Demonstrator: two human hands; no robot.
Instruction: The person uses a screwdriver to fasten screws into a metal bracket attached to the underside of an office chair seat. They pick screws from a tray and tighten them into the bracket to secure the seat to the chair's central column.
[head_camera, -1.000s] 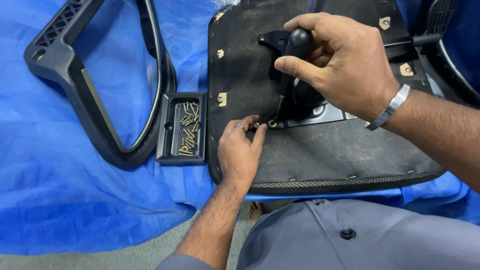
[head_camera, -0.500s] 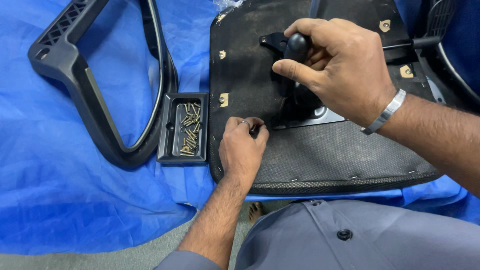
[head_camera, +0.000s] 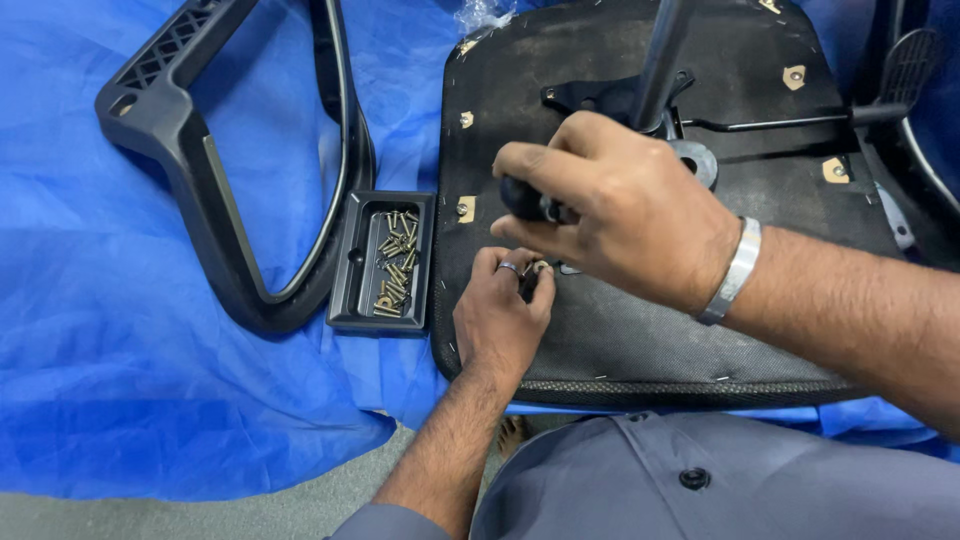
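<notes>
At the far left a black plastic chair armrest frame (head_camera: 215, 190) lies on the blue tarp (head_camera: 120, 380), and just beside its lower bend sits a small black tray (head_camera: 350, 262) holding a heap of brass-coloured screws (head_camera: 393, 262). Right of the tray lies the upturned chair seat (head_camera: 640, 340), its black fabric underside facing up. The left hand (head_camera: 497, 322) rests on that underside near the seat's left edge, its fingers curled in and its thumb and forefinger pinching a small screw (head_camera: 540, 267) at their tips, just under the other hand. The right hand (head_camera: 620, 215) hovers above it, fingers wrapped tightly round the dark handle of a screwdriver (head_camera: 527, 198), whose shaft is hidden behind the fingers; a silver bracelet (head_camera: 735, 272) circles that wrist. Behind the right hand a black metal mechanism plate (head_camera: 600, 97) with an upright post is fixed to the seat, and a thin lever (head_camera: 790, 122) runs from it to the right.
</notes>
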